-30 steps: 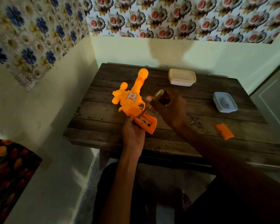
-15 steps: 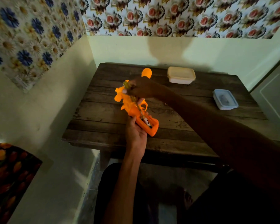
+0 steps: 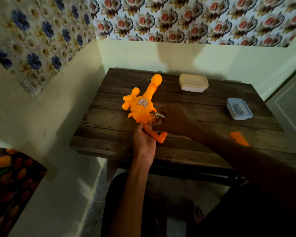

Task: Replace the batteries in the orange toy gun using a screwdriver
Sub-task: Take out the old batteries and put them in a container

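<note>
In the middle of the frame, the left hand [image 3: 143, 139] curls round the handle of an orange toy gun [image 3: 140, 115], held over the wooden worktop [image 3: 109, 117] with its barrel pointing to the far edge. A small sticker [image 3: 142, 103] on its side is too blurred to read. Just to the right, the right hand [image 3: 172, 119] clasps a screwdriver [image 3: 159, 115] beside the trigger; half a second ago it reached across the gun's top. Farther right lie a cream-lidded box [image 3: 193, 82], a blue-lidded box [image 3: 238, 108] and an orange cover [image 3: 238, 138], which the arm hid before.
</note>
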{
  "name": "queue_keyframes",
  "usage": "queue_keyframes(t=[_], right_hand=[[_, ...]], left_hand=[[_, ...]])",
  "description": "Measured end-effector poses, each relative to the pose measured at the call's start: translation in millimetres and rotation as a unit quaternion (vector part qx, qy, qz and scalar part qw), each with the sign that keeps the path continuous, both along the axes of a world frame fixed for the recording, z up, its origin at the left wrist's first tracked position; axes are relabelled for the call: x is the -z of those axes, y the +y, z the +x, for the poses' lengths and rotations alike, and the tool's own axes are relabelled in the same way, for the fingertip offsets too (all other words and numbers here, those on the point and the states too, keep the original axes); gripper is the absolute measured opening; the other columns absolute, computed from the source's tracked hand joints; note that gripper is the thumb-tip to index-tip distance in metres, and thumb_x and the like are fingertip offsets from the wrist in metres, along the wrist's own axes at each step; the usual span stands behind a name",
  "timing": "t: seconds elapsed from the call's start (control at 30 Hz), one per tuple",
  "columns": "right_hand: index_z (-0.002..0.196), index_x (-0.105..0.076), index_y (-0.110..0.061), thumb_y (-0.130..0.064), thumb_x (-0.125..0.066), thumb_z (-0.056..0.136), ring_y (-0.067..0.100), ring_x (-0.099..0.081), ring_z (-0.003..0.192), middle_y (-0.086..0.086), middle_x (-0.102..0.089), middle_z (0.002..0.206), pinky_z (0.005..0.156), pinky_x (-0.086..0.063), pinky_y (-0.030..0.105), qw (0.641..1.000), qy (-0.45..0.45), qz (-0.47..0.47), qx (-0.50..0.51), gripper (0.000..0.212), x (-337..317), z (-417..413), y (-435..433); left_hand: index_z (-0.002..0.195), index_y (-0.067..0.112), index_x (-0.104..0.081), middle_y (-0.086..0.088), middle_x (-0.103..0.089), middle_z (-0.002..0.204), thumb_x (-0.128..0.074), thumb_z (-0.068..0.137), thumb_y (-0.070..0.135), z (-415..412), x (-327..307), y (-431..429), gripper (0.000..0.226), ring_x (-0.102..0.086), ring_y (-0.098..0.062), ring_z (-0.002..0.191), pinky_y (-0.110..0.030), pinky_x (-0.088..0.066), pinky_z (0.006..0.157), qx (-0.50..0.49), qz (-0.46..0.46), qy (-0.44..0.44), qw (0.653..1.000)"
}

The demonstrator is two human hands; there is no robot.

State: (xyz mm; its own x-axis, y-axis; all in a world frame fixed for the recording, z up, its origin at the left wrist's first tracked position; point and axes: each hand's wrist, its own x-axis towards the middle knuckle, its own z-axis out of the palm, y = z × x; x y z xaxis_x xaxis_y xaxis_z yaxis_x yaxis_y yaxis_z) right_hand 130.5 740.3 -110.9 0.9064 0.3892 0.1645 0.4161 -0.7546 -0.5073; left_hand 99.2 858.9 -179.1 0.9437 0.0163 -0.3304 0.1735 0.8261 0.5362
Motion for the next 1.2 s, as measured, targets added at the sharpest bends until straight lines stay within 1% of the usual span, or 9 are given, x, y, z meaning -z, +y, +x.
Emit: queue_keyframes(t=[0.13,0.3,0.37,0.5,0.6,0.73,0.93,1.1,1.2], right_hand=[[0.079,-0.072,-0.008,-0.012,-0.079,0.071,-0.008,-0.05,0.057,-0.008,-0.063,0.073,0.057,-0.035,0.005,0.999,0.001,0.046,0.016,0.011,3.9,-8.2,6.5],[0.076,-0.069,-0.013,-0.019,-0.072,0.079,0.0,-0.048,0.055,-0.014,-0.051,0.058,0.049,-0.034,0.009,0.982,0.043,0.095,0.155,0.007,1.6,-4.8,-5.0],[0.078,-0.069,-0.013,-0.025,-0.073,0.079,0.0,-0.05,0.059,-0.014,-0.053,0.063,0.054,-0.035,0.012,0.989,0.048,0.061,0.123,0.013,5.4,-6.8,-6.0],[0.085,-0.072,-0.021,-0.037,-0.077,0.074,0.002,-0.06,0.071,-0.009,-0.068,0.081,0.056,-0.039,0.018,0.994,0.051,0.028,0.096,0.02,15.7,-6.0,-1.3],[0.094,-0.067,-0.015,-0.032,-0.075,0.077,0.004,-0.052,0.067,-0.003,-0.065,0.087,0.052,-0.031,0.019,0.994,0.013,-0.009,0.112,0.026,11.9,-7.8,3.0],[0.099,-0.065,-0.014,-0.031,-0.07,0.081,0.023,-0.065,0.085,0.007,-0.069,0.097,0.062,-0.036,0.023,0.995,-0.002,-0.03,0.093,0.025,8.9,-18.2,5.9],[0.105,-0.067,-0.017,-0.034,-0.063,0.087,0.025,-0.066,0.091,0.006,-0.069,0.103,0.064,-0.043,0.028,0.99,-0.05,-0.083,0.106,0.025,9.0,-28.6,9.2],[0.12,-0.063,-0.02,-0.019,-0.07,0.081,0.022,-0.065,0.097,0.005,-0.066,0.115,0.076,-0.054,0.035,0.998,-0.017,-0.041,0.054,0.04,9.7,-25.8,2.5],[0.119,-0.063,-0.02,-0.018,-0.069,0.08,0.024,-0.065,0.095,0.006,-0.064,0.115,0.074,-0.055,0.04,0.996,-0.018,-0.084,0.001,0.039,13.6,-17.5,-2.4]], left_hand=[[0.106,0.015,-0.06,-0.003,-0.072,0.084,-0.031,0.103,0.022,-1.6,-1.3,1.5,0.03,-0.067,-0.015,0.077,-0.029,-0.056,0.058,0.002,-0.002,0.01,1.0],[0.122,0.009,-0.056,-0.009,-0.069,0.104,-0.036,0.102,0.019,1.0,0.0,0.4,0.03,-0.065,-0.02,0.094,-0.038,-0.052,0.085,-0.01,-0.012,0.006,1.0],[0.125,0.01,-0.054,-0.008,-0.069,0.103,-0.035,0.102,0.02,1.1,2.2,-0.9,0.032,-0.064,-0.021,0.094,-0.042,-0.052,0.087,-0.007,-0.006,-0.003,1.0],[0.116,0.013,-0.057,-0.004,-0.071,0.09,-0.034,0.102,0.021,1.4,4.2,-1.6,0.028,-0.066,-0.016,0.084,-0.033,-0.056,0.062,-0.001,0.008,-0.006,1.0],[0.124,0.01,-0.055,-0.007,-0.07,0.098,-0.034,0.102,0.021,0.2,2.3,-1.7,0.032,-0.066,-0.019,0.088,-0.033,-0.056,0.067,0.002,0.015,-0.013,1.0],[0.135,0.008,-0.049,-0.014,-0.063,0.124,-0.036,0.101,0.022,-1.0,1.9,-4.2,0.039,-0.064,-0.023,0.105,-0.04,-0.054,0.083,0.006,0.024,-0.018,1.0],[0.119,0.008,-0.056,-0.006,-0.072,0.093,-0.035,0.102,0.019,-1.2,3.4,-5.3,0.03,-0.07,-0.017,0.078,-0.03,-0.057,0.065,0.004,0.032,-0.028,0.999],[0.138,0.004,-0.045,-0.015,-0.062,0.12,-0.036,0.101,0.023,-1.7,4.1,-3.8,0.042,-0.059,-0.027,0.105,-0.041,-0.048,0.088,0.0,0.034,-0.019,0.999],[0.139,0.006,-0.044,-0.013,-0.062,0.119,-0.036,0.101,0.023,-0.3,5.7,-3.4,0.042,-0.061,-0.024,0.102,-0.037,-0.05,0.082,-0.005,0.037,-0.017,0.999]])
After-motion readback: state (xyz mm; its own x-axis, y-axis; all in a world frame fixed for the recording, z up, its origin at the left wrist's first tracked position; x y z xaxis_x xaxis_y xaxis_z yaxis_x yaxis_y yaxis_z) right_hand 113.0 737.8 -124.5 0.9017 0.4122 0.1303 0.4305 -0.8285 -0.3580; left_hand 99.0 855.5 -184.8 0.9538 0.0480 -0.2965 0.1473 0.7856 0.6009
